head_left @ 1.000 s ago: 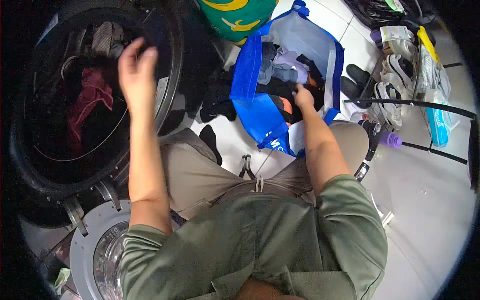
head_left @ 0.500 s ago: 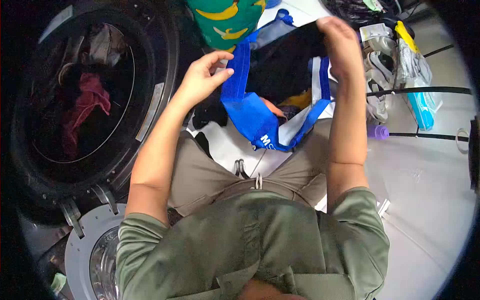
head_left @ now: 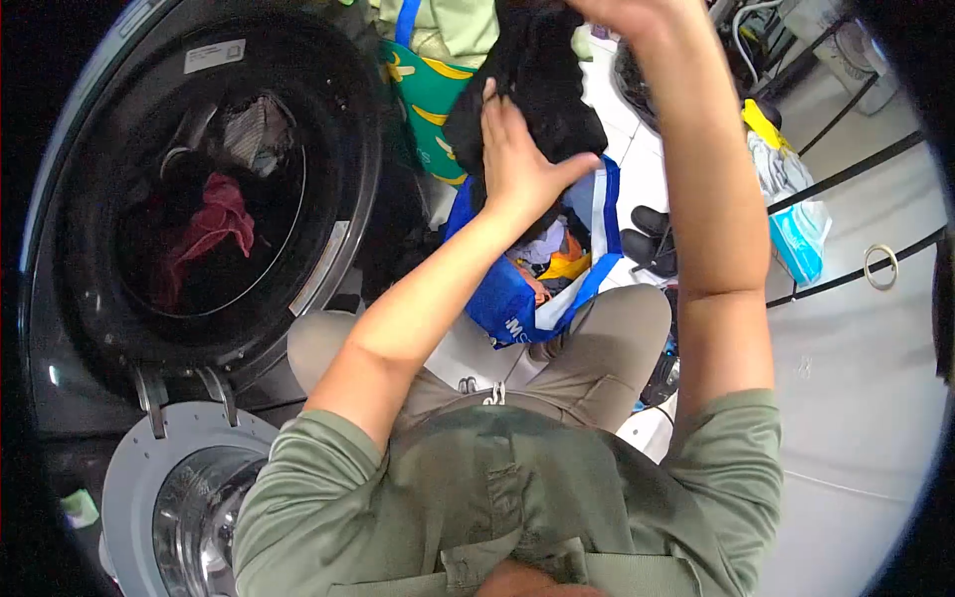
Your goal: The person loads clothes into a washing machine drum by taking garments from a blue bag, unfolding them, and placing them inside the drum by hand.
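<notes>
Left hand point(head_left: 521, 175) splayed against black cloth point(head_left: 549, 90); right hand point(head_left: 642, 12) (cut off at top), grip impossible to tell

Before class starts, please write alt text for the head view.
A black garment hangs over a blue shopping bag of clothes, a bare left hand spread before it, the right hand near its top. An open front-loading washer holds maroon cloth.

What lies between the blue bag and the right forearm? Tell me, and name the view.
Black footwear, with white floor tile showing beside it, lies between the blue bag and right forearm in the head view.
</notes>
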`<control>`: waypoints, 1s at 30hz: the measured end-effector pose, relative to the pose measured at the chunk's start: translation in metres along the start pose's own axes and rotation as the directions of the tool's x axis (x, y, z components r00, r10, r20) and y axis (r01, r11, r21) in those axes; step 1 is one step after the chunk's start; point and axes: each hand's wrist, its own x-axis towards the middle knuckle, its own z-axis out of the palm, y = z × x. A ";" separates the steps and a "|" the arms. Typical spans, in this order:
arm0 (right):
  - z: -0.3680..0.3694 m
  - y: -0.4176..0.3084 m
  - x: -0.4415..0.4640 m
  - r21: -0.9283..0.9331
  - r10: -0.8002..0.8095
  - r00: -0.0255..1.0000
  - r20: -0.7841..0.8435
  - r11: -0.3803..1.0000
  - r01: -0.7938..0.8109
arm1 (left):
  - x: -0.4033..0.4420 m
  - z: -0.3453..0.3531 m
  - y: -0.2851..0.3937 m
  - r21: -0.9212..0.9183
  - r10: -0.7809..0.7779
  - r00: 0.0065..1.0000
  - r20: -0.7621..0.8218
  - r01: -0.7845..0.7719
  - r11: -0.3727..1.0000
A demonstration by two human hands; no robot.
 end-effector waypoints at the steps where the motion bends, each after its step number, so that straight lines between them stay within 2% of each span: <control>1: -0.007 -0.016 -0.003 -0.038 -0.089 0.994 0.066 0.995 0.092 | 0.003 -0.002 -0.008 0.061 0.053 0.999 0.003 -0.053 0.997; 2: -0.013 -0.039 0.006 0.048 -0.109 0.993 0.048 0.993 0.107 | 0.009 -0.009 -0.018 0.123 0.107 0.994 0.008 -0.107 0.987; 3: -0.006 -0.054 -0.004 0.087 -0.211 0.974 -0.076 0.972 0.217 | 0.021 -0.020 -0.031 0.167 0.192 0.981 -0.005 -0.189 0.968; 4: -0.016 -0.066 -0.017 -0.060 -0.267 0.964 -0.007 0.962 0.266 | 0.032 -0.038 -0.040 0.235 0.171 0.985 0.023 -0.171 0.957; 5: -0.026 -0.083 -0.014 -0.108 -0.335 0.909 -0.247 0.942 0.317 | 0.046 -0.050 -0.057 0.313 0.237 0.971 -0.045 -0.211 0.926; 6: -0.053 -0.098 -0.009 -0.116 -0.328 0.903 -0.278 0.945 0.307 | 0.059 -0.068 -0.059 0.026 -0.136 0.991 -0.009 0.136 0.990; 7: -0.074 -0.101 -0.007 -0.143 -0.309 0.901 -0.303 0.950 0.278 | 0.077 -0.083 -0.068 -0.018 -0.047 0.998 -0.034 0.046 0.999; 8: -0.090 -0.097 -0.007 -0.168 -0.289 0.899 -0.330 0.955 0.245 | 0.097 -0.104 -0.054 -0.160 -0.305 0.945 0.117 0.321 0.933; 9: -0.102 -0.087 -0.008 -0.164 -0.248 0.912 -0.328 0.965 0.204 | 0.113 -0.121 -0.040 -0.293 -0.453 0.854 0.255 0.515 0.806; 10: -0.108 -0.081 -0.009 -0.159 -0.211 0.922 -0.323 0.973 0.167 | 0.129 -0.130 -0.028 -0.314 -0.567 0.786 0.246 0.618 0.721; 11: -0.087 -0.067 -0.028 -0.281 -0.203 0.908 -0.367 0.955 0.099 | 0.143 -0.137 -0.023 -0.383 -0.528 0.761 0.378 0.647 0.659; 13: -0.025 -0.029 -0.062 -0.511 -0.156 0.957 -0.246 0.859 0.009 | 0.165 -0.134 -0.015 -0.534 -0.351 0.724 0.593 0.681 0.501; 14: -0.001 -0.004 -0.074 -0.761 -0.234 0.966 -0.107 0.645 0.072 | 0.170 -0.122 -0.005 -0.606 -0.221 0.712 0.666 0.690 0.396; 15: 0.006 0.022 -0.081 -0.921 -0.259 0.965 0.045 0.364 0.141 | 0.166 -0.117 0.017 -0.653 -0.047 0.742 0.669 0.617 0.440; 16: -0.001 0.040 -0.067 -0.805 -0.221 0.966 0.135 0.544 0.237 | 0.159 -0.115 0.042 -0.698 0.128 0.739 0.661 0.543 0.467; 17: -0.009 0.057 -0.052 -0.645 -0.180 0.958 0.224 0.709 0.284 | 0.151 -0.112 0.055 -0.717 0.194 0.744 0.639 0.485 0.502; 18: 0.001 0.047 -0.054 -0.379 0.040 0.985 0.166 0.925 0.027 | 0.140 -0.112 0.060 -0.697 0.197 0.827 0.526 0.287 0.657; 19: -0.005 0.045 -0.042 -0.168 0.088 0.986 0.139 0.984 -0.064 | 0.118 -0.110 0.076 -0.677 0.032 0.967 0.254 0.154 0.720; 20: -0.012 0.044 -0.030 0.052 0.142 0.983 0.119 0.988 -0.149 | 0.098 -0.105 0.075 -0.599 0.023 0.995 0.093 0.037 0.800; 21: -0.009 0.037 -0.028 0.175 0.194 0.979 0.058 0.964 -0.202 | 0.077 -0.095 0.054 -0.477 0.094 0.995 -0.033 -0.098 0.873; 22: -0.015 0.038 -0.026 0.203 0.170 0.958 0.231 0.955 -0.218 | 0.054 -0.083 0.028 -0.356 0.156 0.983 -0.096 -0.180 0.917; 23: -0.018 0.049 -0.024 0.262 0.134 0.935 0.327 0.938 -0.226 | 0.033 -0.071 -0.002 -0.317 0.137 0.987 -0.084 -0.157 0.935; 24: -0.010 0.065 -0.026 0.320 0.097 0.904 0.416 0.915 -0.245 | 0.021 -0.067 -0.030 -0.518 -0.036 0.997 0.070 0.067 0.853; 25: -0.014 0.083 -0.022 0.164 0.356 0.901 0.249 0.901 -0.402 | 0.020 -0.081 -0.052 -0.040 -0.039 0.993 0.115 0.043 0.998; 26: -0.029 0.085 -0.019 0.172 0.360 0.901 0.243 0.898 -0.405 | 0.035 -0.103 -0.061 0.344 0.307 0.925 0.223 -0.369 0.863; 27: -0.048 0.083 -0.018 0.080 0.453 0.736 0.503 0.824 -0.561 | 0.049 -0.125 -0.069 0.642 0.610 0.733 0.301 -0.629 0.439; 28: -0.063 0.101 -0.028 -0.181 0.431 0.825 0.365 0.902 -0.392 | 0.056 -0.155 -0.094 0.626 0.438 0.884 0.164 -0.436 0.646; 29: -0.077 0.118 -0.039 -0.469 0.398 0.891 0.217 0.843 -0.263 | 0.064 -0.188 -0.115 0.469 0.124 0.988 -0.089 -0.068 0.881; 30: -0.119 0.138 -0.034 -0.486 0.358 0.923 0.138 0.837 -0.252 | 0.075 -0.224 -0.132 0.234 -0.137 0.942 -0.307 0.214 0.948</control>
